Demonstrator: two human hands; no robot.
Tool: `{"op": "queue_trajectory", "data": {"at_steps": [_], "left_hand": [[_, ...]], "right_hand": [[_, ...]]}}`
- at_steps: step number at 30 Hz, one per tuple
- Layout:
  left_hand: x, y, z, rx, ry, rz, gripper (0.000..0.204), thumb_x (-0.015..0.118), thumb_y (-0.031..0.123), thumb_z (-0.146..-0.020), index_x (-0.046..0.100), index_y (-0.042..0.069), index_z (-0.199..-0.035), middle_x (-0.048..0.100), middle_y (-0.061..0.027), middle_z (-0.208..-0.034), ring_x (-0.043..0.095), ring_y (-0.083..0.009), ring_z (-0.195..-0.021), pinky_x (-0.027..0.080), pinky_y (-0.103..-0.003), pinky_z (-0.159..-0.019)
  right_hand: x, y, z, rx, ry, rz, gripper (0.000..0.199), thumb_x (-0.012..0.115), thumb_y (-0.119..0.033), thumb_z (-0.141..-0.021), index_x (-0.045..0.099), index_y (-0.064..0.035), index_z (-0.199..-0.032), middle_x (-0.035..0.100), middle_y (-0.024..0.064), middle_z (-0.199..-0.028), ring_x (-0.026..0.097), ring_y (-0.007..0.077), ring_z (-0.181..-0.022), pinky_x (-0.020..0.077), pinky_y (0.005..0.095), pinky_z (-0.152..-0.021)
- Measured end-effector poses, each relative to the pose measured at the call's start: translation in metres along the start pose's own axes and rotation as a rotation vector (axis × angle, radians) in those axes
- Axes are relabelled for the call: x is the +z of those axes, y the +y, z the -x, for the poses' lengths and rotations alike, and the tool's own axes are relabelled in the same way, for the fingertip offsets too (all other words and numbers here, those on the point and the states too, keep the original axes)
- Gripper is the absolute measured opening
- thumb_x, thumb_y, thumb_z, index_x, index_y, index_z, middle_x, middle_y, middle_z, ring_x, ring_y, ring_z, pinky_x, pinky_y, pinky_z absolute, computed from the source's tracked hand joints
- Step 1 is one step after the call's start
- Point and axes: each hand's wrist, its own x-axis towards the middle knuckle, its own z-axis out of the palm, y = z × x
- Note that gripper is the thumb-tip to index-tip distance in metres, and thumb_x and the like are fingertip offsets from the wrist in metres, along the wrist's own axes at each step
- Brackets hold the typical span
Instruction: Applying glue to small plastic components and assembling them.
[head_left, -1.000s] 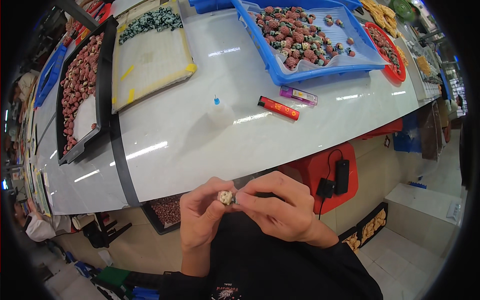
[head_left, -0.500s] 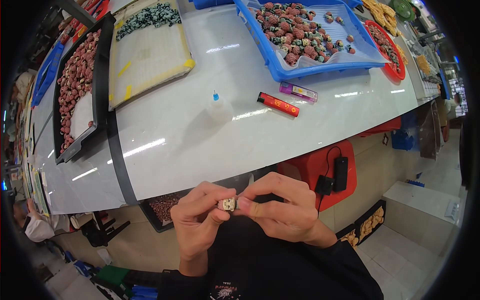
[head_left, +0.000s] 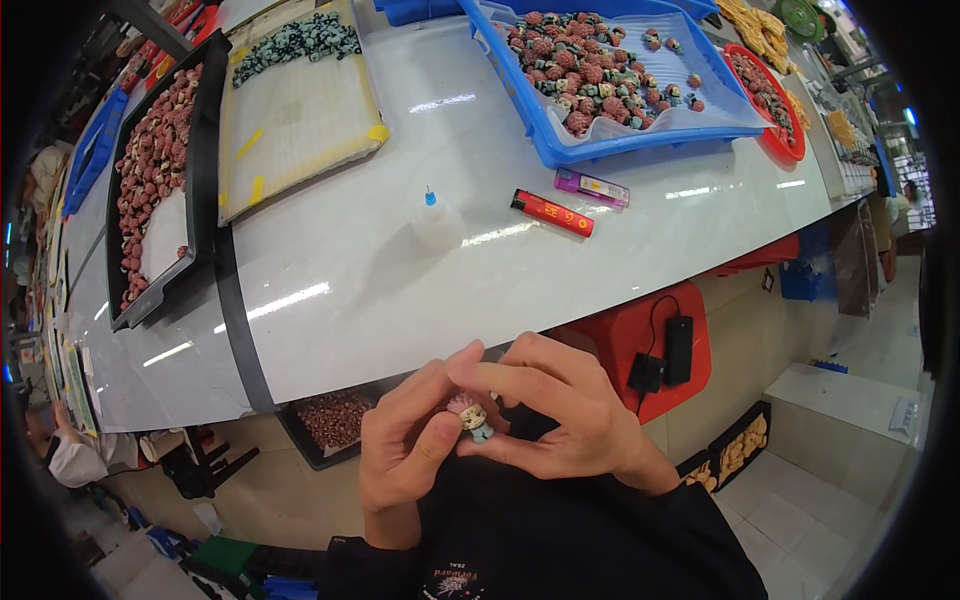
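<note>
Before my body, a small figurine with a pink knobbly head, pale face and grey-blue body sits between my two hands. The thumb and curled fingers of my left hand close on its head side. My right hand has its thumb against the grey-blue lower part, while its bent forefinger arches over to the left fingertips. Past my hands, on the white table, stands a translucent bottle with a blue needle tip. To its right lie a red lighter and a purple lighter.
A blue tray of figurines stands at the far right, beside a red basin. A black tray of pink heads and a board with grey-blue pieces are at left. A red stool stands below the table edge.
The figurine has turned from lying sideways to more upright, its face and body now showing. My right fingers have moved up and over it, touching the left fingertips.
</note>
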Motion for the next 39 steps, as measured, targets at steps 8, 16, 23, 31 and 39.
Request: {"op": "queue_trajectory", "data": {"at_steps": [8,16,23,31,39], "left_hand": [[-0.002,-0.003,0.0,0.012,0.004,0.143,0.056,0.054,0.01,-0.091,0.029,-0.01,-0.137,0.057,-0.0099,-0.101,0.058,-0.0159,-0.086,0.046,-0.026,-0.077],[-0.004,-0.003,-0.004,-0.081,-0.043,-0.025,0.047,0.05,0.005,-0.093,0.035,-0.006,-0.136,0.057,-0.0076,-0.104,0.053,-0.0099,-0.09,0.043,-0.022,-0.08],[-0.017,0.009,-0.013,-0.132,0.025,-0.393,0.039,0.051,0.001,-0.089,0.047,-0.002,-0.128,0.063,-0.0095,-0.097,0.058,-0.0128,-0.087,0.046,-0.025,-0.081],[-0.198,0.045,-0.044,0.406,0.741,-1.03,0.027,0.048,0.01,-0.094,0.055,-0.003,-0.117,0.062,-0.0104,-0.103,0.06,-0.0174,-0.092,0.046,-0.027,-0.084],[-0.358,0.071,-0.096,-0.198,0.476,-1.458,0.037,0.065,0.022,-0.08,0.06,0.002,-0.111,0.061,-0.0181,-0.106,0.059,-0.0316,-0.1,0.046,-0.038,-0.085]], "right_hand": [[-0.002,0.003,0.001,-0.082,-0.058,0.019,0.049,0.079,-0.013,-0.064,0.065,-0.0038,-0.11,0.048,0.0023,-0.068,0.046,0.0151,-0.058,0.0366,0.0272,-0.05],[0.002,0.017,0.007,-0.099,-0.009,-0.058,0.045,0.077,-0.01,-0.067,0.064,-0.0024,-0.11,0.049,0.0027,-0.068,0.047,0.0166,-0.061,0.0372,0.0278,-0.053],[0.001,0.019,0.006,0.134,-0.132,-0.201,0.035,0.069,-0.008,-0.077,0.059,-0.0025,-0.11,0.055,0.0088,-0.083,0.051,0.0224,-0.066,0.0433,0.0308,-0.059],[-0.064,0.044,-0.073,0.22,0.447,0.149,0.046,0.063,-0.004,-0.08,0.051,-0.0016,-0.124,0.059,0.0083,-0.093,0.055,0.0128,-0.07,0.0456,0.0253,-0.064],[-0.048,0.053,-0.039,0.102,0.498,0.422,0.022,0.059,0.002,-0.08,0.061,0.0015,-0.101,0.06,0.0152,-0.095,0.062,0.0271,-0.074,0.0496,0.032,-0.066]]}}
